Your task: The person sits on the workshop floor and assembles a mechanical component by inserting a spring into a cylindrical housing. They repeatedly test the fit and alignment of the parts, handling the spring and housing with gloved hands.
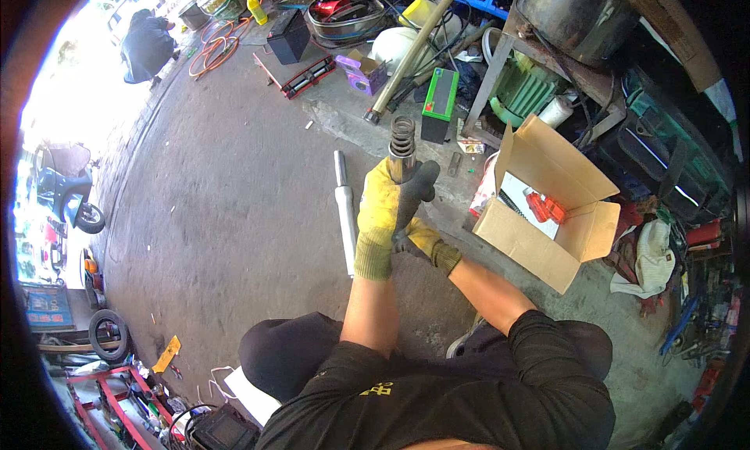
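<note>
"Hands, one pair, gloved in yellow with ribbed knit cuffs. How do we enter the left hand (380,201)?"

"Closed. We list its fingers as wrapped round a smooth, bright metal tube (402,167), with dark grey glove fabric showing along the right side. We locate the tube in front of the body, its mouth pointing away. Out of that mouth stands a coil spring (403,131), dark wire, evenly wound."

"And the right hand (423,236)?"

"We place it just below and to the right of the left one, fingers curled inward. Part of it is hidden, so we cannot tell whether it grips anything."

"Nearest on the floor (234,176)?"

"One silver shaft (345,212), smooth, narrow at its far end and thicker below, lying on the dark, scuffed surface just left of the left hand."

"To the right?"

"One cardboard box (500,235), matte brown, flaps spread, with red pieces (544,206) inside."

"Farther out?"

"We count a block-shaped battery (441,93), black with a green top; a long, straight tan pole (412,55); a purple carton (363,76), flap raised; and a ribbed green casing (530,89)."
</note>
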{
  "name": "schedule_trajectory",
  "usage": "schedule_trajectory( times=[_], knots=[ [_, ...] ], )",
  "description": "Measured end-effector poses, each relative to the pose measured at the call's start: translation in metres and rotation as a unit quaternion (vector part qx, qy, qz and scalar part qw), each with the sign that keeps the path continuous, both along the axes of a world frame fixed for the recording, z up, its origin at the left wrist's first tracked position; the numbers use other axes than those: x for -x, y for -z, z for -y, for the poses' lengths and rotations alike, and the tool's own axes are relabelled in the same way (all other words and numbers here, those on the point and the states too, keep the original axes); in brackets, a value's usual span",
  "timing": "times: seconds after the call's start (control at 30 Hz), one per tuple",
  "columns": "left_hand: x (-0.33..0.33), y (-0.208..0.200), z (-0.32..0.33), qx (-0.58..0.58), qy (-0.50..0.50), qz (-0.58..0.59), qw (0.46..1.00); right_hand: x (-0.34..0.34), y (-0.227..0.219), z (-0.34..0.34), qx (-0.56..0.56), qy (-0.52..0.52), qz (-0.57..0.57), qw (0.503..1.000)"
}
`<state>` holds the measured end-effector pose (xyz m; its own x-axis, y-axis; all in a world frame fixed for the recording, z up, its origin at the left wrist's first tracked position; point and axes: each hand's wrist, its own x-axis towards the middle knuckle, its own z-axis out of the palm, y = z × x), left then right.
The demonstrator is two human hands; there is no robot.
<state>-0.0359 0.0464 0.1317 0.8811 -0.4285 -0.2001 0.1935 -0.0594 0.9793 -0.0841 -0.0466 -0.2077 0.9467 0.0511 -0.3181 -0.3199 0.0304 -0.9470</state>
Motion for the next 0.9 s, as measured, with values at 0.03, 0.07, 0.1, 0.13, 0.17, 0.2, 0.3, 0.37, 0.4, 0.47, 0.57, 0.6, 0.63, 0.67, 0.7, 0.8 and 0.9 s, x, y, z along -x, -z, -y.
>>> schedule_trajectory(
  times=[0.03,0.07,0.1,0.13,0.17,0.2,0.3,0.37,0.4,0.47,0.57,0.6,0.63,0.67,0.7,0.8,0.9],
  knots=[
    [-0.001,0.002,0.0,0.016,0.0,0.002,1.0,0.002,-0.008,0.002,0.001,0.006,0.006,1.0],
    [-0.001,0.004,0.0,0.031,-0.002,0.003,1.0,0.002,-0.017,0.004,0.002,0.01,0.012,1.0],
    [-0.001,0.006,0.001,0.045,-0.002,0.001,0.999,0.005,-0.027,0.007,0.008,0.013,0.02,1.0],
    [0.001,0.008,0.0,0.058,-0.009,0.003,0.998,0.007,-0.036,0.009,0.015,0.017,0.028,0.999],
    [0.004,0.009,-0.001,0.072,-0.013,0.002,0.997,0.013,-0.044,0.015,0.029,0.019,0.04,0.999],
    [0.007,0.01,0.0,0.088,-0.023,0.002,0.996,0.013,-0.05,0.017,0.106,0.004,0.029,0.994],
    [0.017,0.012,0.002,0.078,0.001,0.003,0.997,0.017,-0.055,0.027,0.395,-0.093,-0.058,0.912],
    [0.025,0.012,0.001,0.024,-0.019,0.03,0.999,0.015,-0.048,0.028,0.413,-0.131,-0.083,0.898],
    [0.027,0.012,0.001,0.038,-0.018,0.029,0.999,0.013,-0.043,0.026,0.407,-0.126,-0.076,0.901],
    [0.029,0.014,0.004,0.076,-0.015,0.034,0.996,0.007,-0.035,0.022,0.416,-0.091,-0.044,0.904],
    [0.025,0.016,0.011,0.057,-0.008,0.07,0.996,0.001,-0.037,0.017,0.453,-0.047,0.011,0.89],
    [0.024,0.016,0.012,0.074,-0.003,0.079,0.994,0.002,-0.045,0.018,0.47,-0.059,0.008,0.881],
    [0.021,0.017,0.013,0.095,0.005,0.085,0.992,0.003,-0.057,0.025,0.482,-0.087,-0.051,0.871],
    [0.02,0.016,0.013,0.076,0.001,0.101,0.992,0.004,-0.074,0.032,0.503,-0.131,-0.024,0.854],
    [0.016,0.016,0.015,0.105,-0.015,0.089,0.99,0.013,-0.094,0.04,0.535,-0.165,0.071,0.826],
    [0.012,0.011,0.011,0.098,-0.028,0.062,0.993,0.024,-0.18,0.091,0.42,-0.284,0.068,0.859],
    [0.009,0.01,0.015,0.076,-0.045,0.055,0.995,0.051,-0.272,0.163,0.048,-0.256,-0.07,0.963]
  ],
)
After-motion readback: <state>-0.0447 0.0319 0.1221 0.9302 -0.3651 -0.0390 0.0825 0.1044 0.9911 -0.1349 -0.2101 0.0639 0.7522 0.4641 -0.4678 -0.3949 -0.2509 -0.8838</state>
